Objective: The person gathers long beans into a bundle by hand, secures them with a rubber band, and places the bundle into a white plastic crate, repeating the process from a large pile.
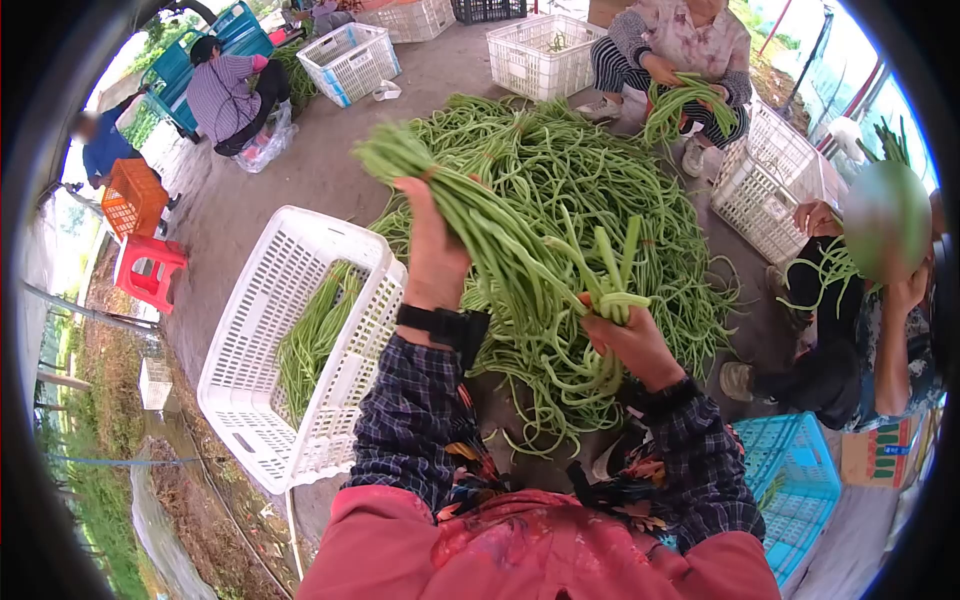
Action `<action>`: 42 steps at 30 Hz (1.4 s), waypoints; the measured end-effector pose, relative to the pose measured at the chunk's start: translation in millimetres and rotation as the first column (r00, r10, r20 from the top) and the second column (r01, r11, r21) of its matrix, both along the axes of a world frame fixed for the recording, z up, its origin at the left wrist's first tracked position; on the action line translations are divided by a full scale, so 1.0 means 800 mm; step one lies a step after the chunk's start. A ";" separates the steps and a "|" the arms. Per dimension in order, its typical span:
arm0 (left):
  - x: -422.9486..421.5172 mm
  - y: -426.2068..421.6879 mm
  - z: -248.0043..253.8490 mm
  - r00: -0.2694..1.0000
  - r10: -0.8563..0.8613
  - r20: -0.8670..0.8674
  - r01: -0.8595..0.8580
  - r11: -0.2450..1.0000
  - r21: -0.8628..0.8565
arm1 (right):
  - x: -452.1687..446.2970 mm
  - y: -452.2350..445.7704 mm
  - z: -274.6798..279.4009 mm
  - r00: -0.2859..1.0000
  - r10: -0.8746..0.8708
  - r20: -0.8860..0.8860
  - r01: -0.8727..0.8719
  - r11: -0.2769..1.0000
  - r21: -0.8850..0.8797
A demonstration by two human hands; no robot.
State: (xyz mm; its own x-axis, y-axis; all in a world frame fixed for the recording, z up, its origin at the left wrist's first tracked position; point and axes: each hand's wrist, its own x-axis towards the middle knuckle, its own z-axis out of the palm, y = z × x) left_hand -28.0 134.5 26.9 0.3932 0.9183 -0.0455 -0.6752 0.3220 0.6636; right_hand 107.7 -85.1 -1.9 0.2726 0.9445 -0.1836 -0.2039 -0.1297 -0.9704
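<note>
Crate [240, 330] of white plastic, to my left, holds loose green beans [318, 340]; beside it, the fingers of my left hand [436, 245] wrap a long bean bundle [505, 245] near its upper end, raised over the pile [610, 185] on the floor [235, 215]. I judge it light and bendy, apt to slip or snap if pinched, so best grasped around its full girth by the reddish band [430, 173]. Farther right, the fingers of my right hand [640, 347] are closed around its lower end.
</note>
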 end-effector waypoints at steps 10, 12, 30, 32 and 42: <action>-0.078 0.025 -0.002 0.781 -0.428 0.455 0.380 0.904 0.198 | 0.070 -0.100 -0.023 0.810 -0.084 -0.581 0.331 0.883 0.334; -0.079 0.029 -0.005 0.704 -0.486 0.518 0.417 0.873 0.252 | 0.063 -0.103 -0.001 0.809 0.016 -0.587 0.274 0.874 0.401; 0.014 0.009 -0.023 0.933 -0.232 0.274 0.265 0.960 -0.091 | 0.141 -0.325 0.317 0.868 -0.489 -0.084 0.372 0.529 0.763; 0.019 0.003 -0.026 0.931 -0.238 0.277 0.265 0.962 -0.065 | 0.209 -0.431 0.377 0.795 -0.606 0.038 0.384 0.550 0.742; 0.066 0.025 -0.062 0.979 -0.196 0.063 0.202 0.973 -0.112 | 0.019 -0.566 0.507 -0.532 -0.701 0.474 0.324 0.349 0.879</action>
State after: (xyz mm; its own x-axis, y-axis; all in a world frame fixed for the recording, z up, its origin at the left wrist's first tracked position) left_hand 24.8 154.5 -22.9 0.5725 0.8106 -0.1233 -0.6213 0.5270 0.5799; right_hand 122.7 -537.8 403.9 0.3043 0.0242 0.9523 0.8257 -0.5053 -0.2510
